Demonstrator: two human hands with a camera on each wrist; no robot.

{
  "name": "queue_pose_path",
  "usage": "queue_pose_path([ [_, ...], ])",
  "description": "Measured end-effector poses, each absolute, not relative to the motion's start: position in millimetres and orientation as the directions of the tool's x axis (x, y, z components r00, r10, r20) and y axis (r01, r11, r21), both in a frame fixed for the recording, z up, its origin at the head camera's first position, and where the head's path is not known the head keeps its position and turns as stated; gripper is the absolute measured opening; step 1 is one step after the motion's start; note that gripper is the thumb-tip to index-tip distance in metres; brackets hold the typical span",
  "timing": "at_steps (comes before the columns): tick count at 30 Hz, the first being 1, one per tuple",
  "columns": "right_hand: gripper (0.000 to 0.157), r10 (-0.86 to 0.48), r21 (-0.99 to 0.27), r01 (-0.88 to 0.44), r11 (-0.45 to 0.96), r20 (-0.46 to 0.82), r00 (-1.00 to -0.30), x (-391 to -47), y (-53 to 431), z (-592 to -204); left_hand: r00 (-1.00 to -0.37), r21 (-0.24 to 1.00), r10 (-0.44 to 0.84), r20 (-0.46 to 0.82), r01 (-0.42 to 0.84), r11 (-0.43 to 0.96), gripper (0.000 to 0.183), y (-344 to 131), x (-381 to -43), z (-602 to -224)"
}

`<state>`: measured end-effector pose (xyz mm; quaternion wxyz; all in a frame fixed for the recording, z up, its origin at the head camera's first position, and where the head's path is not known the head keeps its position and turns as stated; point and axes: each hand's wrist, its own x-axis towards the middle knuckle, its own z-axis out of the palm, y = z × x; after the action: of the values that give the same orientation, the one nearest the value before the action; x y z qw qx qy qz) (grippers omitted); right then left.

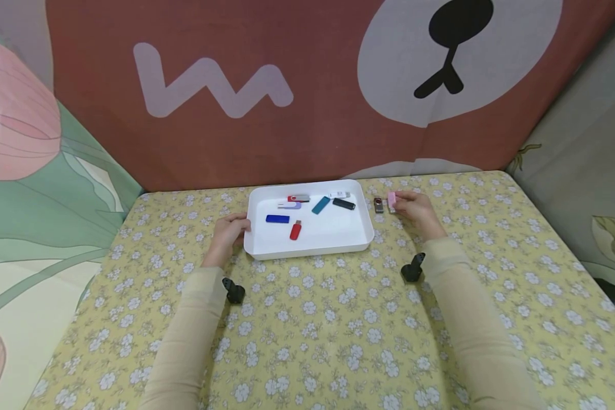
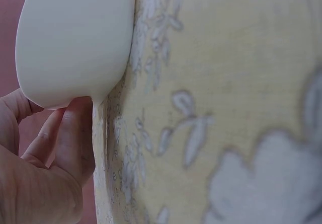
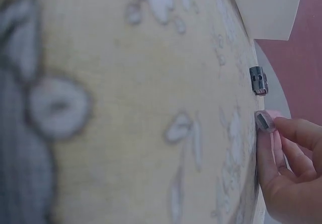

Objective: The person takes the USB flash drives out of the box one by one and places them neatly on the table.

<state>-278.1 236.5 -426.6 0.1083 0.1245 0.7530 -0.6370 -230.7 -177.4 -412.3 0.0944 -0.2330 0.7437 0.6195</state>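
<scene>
My left hand (image 1: 229,232) grips the left wall of a white plastic tray (image 1: 307,250). In the left wrist view its fingers (image 2: 68,138) press against the tray's corner (image 2: 75,53). Beyond the tray's right side, my right hand (image 1: 417,212) pinches a pink USB stick (image 1: 392,200) at the tabletop. The right wrist view shows that stick's metal plug (image 3: 263,121) between thumb and fingers. Just left of it lies a dark USB stick with a silver cover (image 1: 378,205). Inside the tray are a blue stick (image 1: 277,218), a red one (image 1: 295,230) and a teal one (image 1: 320,205).
Also in the tray lie a black USB stick (image 1: 344,204), a white one (image 1: 340,195), a lavender one (image 1: 290,205) and a red-and-silver one (image 1: 298,198). A yellow floral cloth (image 1: 328,330) covers the table. A printed reddish-brown fabric (image 1: 236,148) hangs behind its far edge.
</scene>
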Motion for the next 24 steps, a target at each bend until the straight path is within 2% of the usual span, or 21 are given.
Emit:
queue_pose_path([
  [15,0.048,0.100,-0.910,0.278,0.306,-0.260,-0.961,-274.0,231.3,-424.9,-0.873,0.872,-0.235,-0.427,-0.466,0.147,0.054,-176.7,-230.7,-413.3],
  [24,0.045,0.121,-0.909,0.236,0.343,-0.207,-0.971,-272.6,229.1,-425.7,-0.871,0.873,-0.240,-0.428,-0.467,0.140,0.053,-177.1,-231.4,-413.5],
])
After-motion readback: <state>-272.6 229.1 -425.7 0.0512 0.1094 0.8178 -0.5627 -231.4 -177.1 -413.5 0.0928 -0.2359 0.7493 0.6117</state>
